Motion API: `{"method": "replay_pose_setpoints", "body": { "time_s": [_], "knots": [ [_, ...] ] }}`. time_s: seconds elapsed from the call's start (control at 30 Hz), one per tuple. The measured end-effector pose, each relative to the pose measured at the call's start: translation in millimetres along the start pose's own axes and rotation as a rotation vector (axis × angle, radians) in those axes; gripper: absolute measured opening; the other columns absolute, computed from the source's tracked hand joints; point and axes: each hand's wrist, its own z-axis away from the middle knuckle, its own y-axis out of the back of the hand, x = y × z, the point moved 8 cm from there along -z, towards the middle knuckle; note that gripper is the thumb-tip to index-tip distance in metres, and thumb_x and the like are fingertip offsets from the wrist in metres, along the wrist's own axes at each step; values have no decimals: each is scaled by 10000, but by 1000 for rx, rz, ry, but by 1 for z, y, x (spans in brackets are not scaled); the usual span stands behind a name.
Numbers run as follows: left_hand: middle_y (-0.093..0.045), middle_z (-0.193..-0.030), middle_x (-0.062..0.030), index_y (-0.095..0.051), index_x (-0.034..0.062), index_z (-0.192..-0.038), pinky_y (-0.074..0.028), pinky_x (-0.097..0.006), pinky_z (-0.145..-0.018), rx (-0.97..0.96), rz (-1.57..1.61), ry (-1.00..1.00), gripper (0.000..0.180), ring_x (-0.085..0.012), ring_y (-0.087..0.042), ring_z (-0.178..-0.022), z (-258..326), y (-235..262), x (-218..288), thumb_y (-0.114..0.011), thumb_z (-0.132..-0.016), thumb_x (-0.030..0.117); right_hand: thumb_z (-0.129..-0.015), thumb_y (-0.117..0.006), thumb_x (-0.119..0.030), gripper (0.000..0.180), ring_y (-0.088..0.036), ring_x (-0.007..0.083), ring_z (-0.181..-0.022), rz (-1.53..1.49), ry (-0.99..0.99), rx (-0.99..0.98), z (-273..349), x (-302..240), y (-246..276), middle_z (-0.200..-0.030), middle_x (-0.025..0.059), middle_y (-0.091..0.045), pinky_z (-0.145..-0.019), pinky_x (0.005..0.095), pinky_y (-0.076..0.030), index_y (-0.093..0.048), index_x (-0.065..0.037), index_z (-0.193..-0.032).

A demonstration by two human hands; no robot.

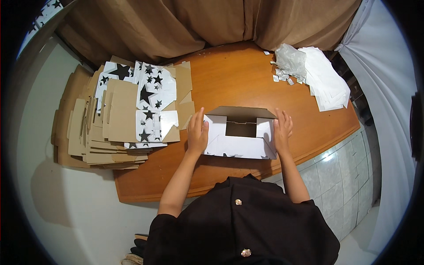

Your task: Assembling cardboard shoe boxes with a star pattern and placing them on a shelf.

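A white cardboard box with dark star prints along its lower edge sits in front of me on the wooden table. Its long brown back flap stands up, the white side flaps are folded inward, and a dark rectangular gap shows the inside. My left hand presses against the box's left end, thumb at the edge and fingers pointing away from me. Against the right end rests my right hand, its fingers stretched and slightly bent. The box is held between both hands.
Flattened brown and star-printed cardboard boxes are stacked at the left of the table. At the far right lie white paper sheets, a clear plastic bag and several small white pieces. A brown curtain hangs behind.
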Motion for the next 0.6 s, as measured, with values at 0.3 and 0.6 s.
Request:
{"method": "replay_pose_setpoints", "body": {
  "time_s": [0.3, 0.6],
  "knots": [
    [-375, -1333, -225, -146, 26, -1403, -399, -436, -956, -329, -140, 396, 986, -361, -415, -1210, 5, -45, -29, -740, -709, 399, -658, -718, -354, 517, -286, 330, -1270, 195, 11, -182, 7, 12, -20, -1336, 130, -404, -1000, 556, -140, -548, -148, -1100],
    [-423, -1310, -239, -143, 0, -1401, -388, -389, -968, -265, -61, 499, 958, -339, -442, -1206, 7, -37, -42, -714, -743, 399, -776, -665, -361, 748, -427, 355, -1173, -158, -109, -49, 2, 64, -24, -1302, 263, -395, -959, 472, -345, -301, -91, -1373]
  ]
}}
